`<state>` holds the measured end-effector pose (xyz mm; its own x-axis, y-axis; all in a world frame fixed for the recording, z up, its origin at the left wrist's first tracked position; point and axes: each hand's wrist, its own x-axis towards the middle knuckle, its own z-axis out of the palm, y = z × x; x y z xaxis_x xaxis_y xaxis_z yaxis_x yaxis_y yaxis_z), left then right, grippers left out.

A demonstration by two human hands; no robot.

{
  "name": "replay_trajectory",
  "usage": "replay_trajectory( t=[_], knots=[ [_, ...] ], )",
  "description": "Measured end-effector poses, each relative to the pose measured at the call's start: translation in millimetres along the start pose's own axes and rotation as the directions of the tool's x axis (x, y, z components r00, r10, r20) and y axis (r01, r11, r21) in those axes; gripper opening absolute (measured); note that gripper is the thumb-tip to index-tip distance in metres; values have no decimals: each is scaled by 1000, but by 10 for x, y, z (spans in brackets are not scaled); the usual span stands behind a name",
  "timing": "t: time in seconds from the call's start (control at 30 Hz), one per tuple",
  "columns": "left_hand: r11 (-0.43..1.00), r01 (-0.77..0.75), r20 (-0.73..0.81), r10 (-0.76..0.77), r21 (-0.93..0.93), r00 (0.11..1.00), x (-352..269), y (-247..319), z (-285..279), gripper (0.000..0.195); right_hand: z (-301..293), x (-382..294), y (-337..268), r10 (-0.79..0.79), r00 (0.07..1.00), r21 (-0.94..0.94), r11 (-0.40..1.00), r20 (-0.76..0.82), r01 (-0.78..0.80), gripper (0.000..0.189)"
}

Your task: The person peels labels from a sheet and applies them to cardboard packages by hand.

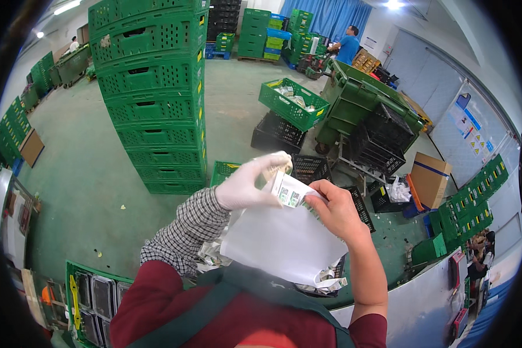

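Note:
My left hand (250,180), in a white glove, holds a pale, wrapped item (278,168) between thumb and fingers; what it is cannot be made out. My bare right hand (337,206) pinches the edge of a white printed paper wrapper or label (290,191) with codes and green marks, which lies against the item. Below both hands spreads a large white sheet (282,241), its lower edge curled. Crumpled printed strips (330,282) show beneath the sheet, partly over a black crate.
A tall stack of green plastic crates (156,100) stands ahead on the left. A green crate with wrapped items (293,104) rests on a black crate (278,132). A green wheeled bin (352,100) stands beyond, and a person in blue (349,48) is near it.

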<state>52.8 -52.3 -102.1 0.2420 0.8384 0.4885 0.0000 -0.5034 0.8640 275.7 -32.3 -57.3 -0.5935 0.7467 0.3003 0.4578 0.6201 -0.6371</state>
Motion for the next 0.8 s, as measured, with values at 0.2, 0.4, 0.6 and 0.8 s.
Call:
replay_trajectory(
  t=[0.2,0.4,0.6,0.8],
  knots=[
    [969,185,-88,-201,-160,976,-112,-20,49,23,45,36,-27,-23,996,2,1000,86,23,14],
    [960,231,-91,-248,-161,965,-166,-49,-63,18,83,56,48,-102,989,-39,994,105,106,14],
    [980,89,-125,-112,-180,986,-206,37,63,22,85,99,-14,-141,971,-91,983,191,161,15],
    [975,56,-250,-111,-216,962,-311,-239,114,13,-111,-125,-768,-528,849,123,843,-4,524,17]
  ],
)
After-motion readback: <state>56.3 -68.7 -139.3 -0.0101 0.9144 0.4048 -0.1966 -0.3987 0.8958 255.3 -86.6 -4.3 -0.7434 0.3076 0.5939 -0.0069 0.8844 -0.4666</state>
